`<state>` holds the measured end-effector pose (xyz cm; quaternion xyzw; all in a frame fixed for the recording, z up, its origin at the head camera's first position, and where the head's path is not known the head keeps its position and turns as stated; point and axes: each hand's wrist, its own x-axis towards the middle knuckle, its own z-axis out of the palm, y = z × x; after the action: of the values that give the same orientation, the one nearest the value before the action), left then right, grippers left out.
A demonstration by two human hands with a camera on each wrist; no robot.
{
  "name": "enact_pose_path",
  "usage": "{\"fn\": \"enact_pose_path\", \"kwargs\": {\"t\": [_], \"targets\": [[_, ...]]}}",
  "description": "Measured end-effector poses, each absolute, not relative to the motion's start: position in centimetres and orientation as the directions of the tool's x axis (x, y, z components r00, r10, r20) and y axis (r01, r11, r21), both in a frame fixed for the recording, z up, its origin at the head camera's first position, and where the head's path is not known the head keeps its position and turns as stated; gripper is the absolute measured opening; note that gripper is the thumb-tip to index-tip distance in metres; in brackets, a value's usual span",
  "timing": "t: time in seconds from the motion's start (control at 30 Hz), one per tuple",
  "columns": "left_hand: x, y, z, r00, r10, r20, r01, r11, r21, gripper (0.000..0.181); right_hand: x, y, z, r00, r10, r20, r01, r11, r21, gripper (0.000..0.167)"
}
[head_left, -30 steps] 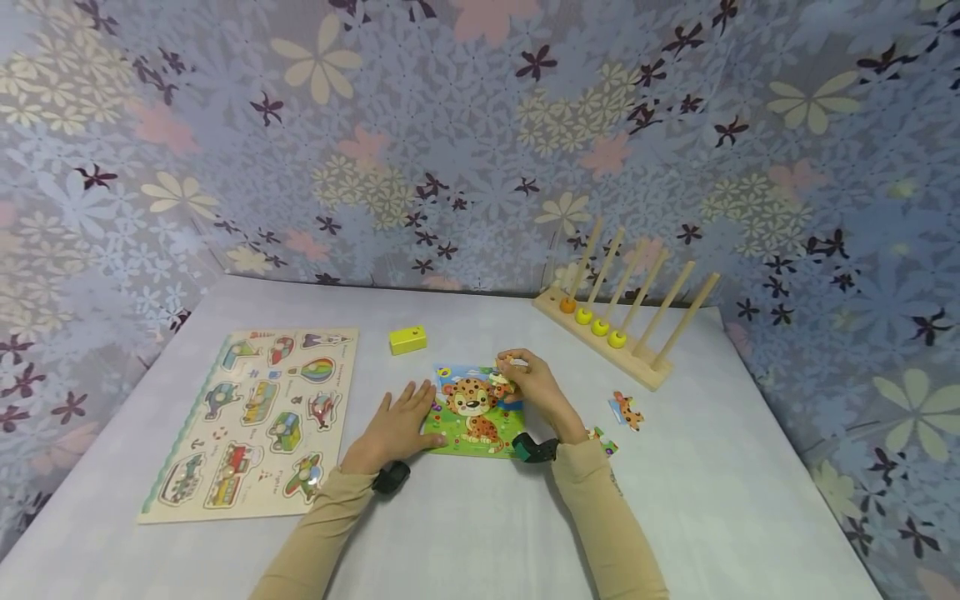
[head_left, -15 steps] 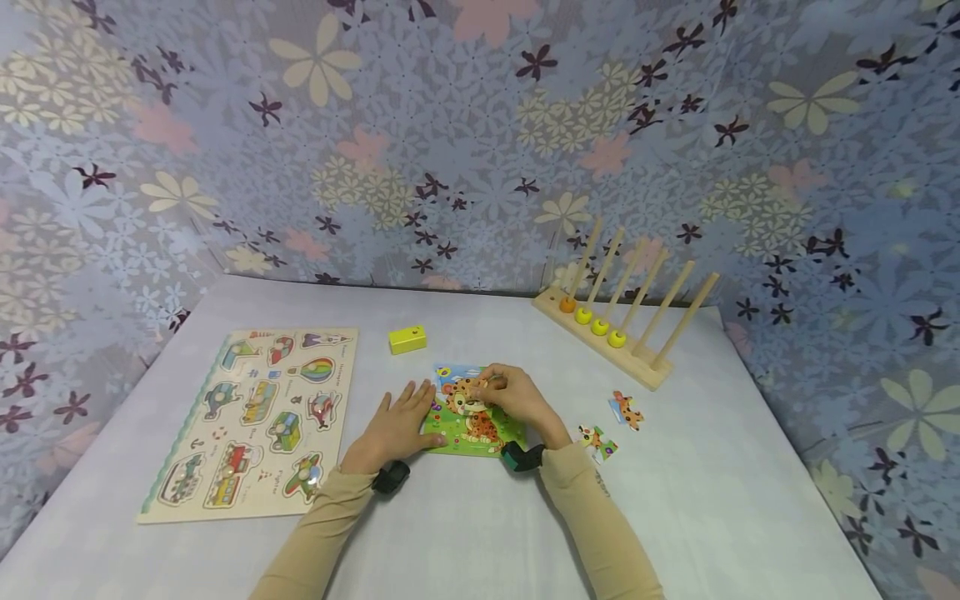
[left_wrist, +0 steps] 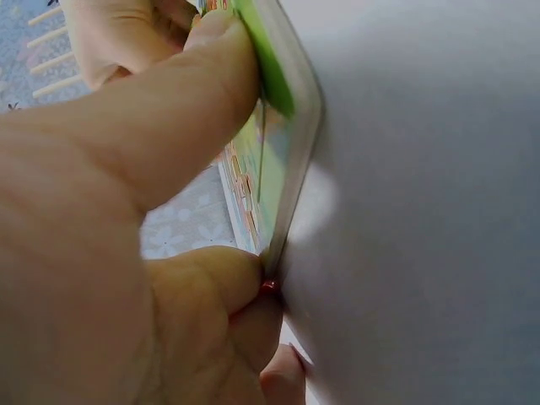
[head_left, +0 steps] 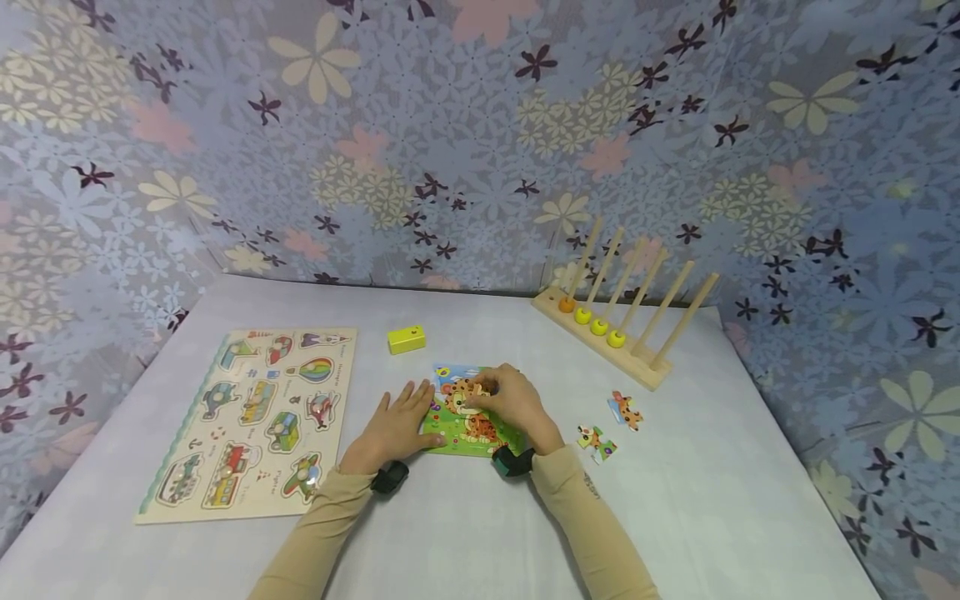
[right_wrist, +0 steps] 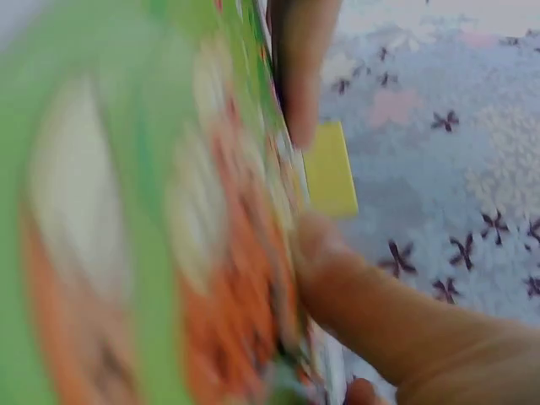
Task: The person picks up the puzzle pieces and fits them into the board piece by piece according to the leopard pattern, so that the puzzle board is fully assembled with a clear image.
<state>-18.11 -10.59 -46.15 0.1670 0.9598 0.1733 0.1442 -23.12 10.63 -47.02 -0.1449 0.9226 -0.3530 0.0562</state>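
Note:
A small leopard jigsaw puzzle (head_left: 457,442) in a green and blue tray lies mid-table. My left hand (head_left: 395,427) rests beside its left edge, fingers spread, with the thumb (left_wrist: 221,42) on the lower left corner. Over the leopard's face, my right hand (head_left: 513,404) has thumb and fingers bent together at what looks like a puzzle piece; the fingers mostly hide it. The right wrist view is blurred, with the thumb (right_wrist: 337,278) touching the picture surface. Two loose puzzle pieces lie to the right: one orange and blue (head_left: 627,412), one with green (head_left: 597,442).
A large wooden board of vehicle pictures (head_left: 251,425) lies on the left. Behind the puzzle sits a yellow block (head_left: 407,339). At the back right stands a wooden peg rack (head_left: 652,373) with an orange bead and several yellow ones. A flowered cloth (head_left: 480,167) rises behind the table.
My right hand has moved left and slightly down, from the puzzle's upper right corner to the leopard's face, uncovering the lower loose piece. The left hand has stayed in place.

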Motion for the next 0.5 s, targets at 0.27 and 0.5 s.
{"fn": "enact_pose_path", "kwargs": {"t": [0.27,0.5], "targets": [[-18.13,-10.69,-45.74,-0.904,0.370,-0.216,0.272,0.886,0.376,0.085,-23.12,10.14,-46.87,-0.971,-0.239,-0.017,-0.190,0.811,-0.553,0.057],[-17.97,-10.52,-45.95,-0.903,0.373,-0.213,0.272,0.881,0.388,0.085,-23.35,11.13,-47.12,-0.961,-0.274,-0.038,-0.181,0.727,-0.662,0.051]]}}
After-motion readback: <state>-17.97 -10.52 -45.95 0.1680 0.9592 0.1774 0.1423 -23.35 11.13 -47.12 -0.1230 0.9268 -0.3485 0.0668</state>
